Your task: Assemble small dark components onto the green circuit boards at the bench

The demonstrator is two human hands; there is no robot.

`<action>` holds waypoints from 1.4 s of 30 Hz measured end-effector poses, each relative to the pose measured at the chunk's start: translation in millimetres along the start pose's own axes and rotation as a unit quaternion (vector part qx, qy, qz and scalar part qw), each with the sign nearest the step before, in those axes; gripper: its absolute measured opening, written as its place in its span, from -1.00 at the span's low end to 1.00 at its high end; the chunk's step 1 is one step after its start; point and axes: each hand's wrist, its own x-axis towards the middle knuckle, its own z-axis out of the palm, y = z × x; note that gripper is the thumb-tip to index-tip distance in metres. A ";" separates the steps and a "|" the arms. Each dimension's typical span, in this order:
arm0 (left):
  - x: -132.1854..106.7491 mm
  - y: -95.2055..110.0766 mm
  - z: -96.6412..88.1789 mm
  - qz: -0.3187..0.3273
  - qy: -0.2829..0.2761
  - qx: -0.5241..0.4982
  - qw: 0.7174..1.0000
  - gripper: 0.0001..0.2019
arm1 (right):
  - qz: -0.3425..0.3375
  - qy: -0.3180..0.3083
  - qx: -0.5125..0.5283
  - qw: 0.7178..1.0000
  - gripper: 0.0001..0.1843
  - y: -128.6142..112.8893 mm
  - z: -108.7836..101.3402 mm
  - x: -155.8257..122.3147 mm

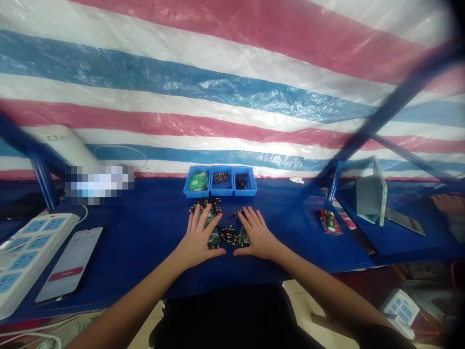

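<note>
My left hand (198,241) is spread palm down over a pile of small parts, hiding some of them. Green circuit boards (214,237) show beside its thumb and fingers. My right hand (257,236) is also spread flat, partly covering another green board (243,237). Between both hands lies a cluster of small black and brass-coloured parts (228,235); their exact kind is too small to make out. More such dark parts (205,201) lie just beyond my left fingertips. Neither hand is closed around anything.
Three joined blue bins (222,192) stand behind the pile, holding green boards, brass-coloured parts and black parts. A phone (70,264) and a white power strip (39,252) lie left. A red-and-green small box (330,221) is right. Another person's hand (448,203) shows far right.
</note>
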 end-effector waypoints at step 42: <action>-1.3 -100.1 1.3 -0.183 0.176 0.109 0.961 -0.73 | -0.128 0.096 0.022 0.987 -0.20 32.2 15.7 86.4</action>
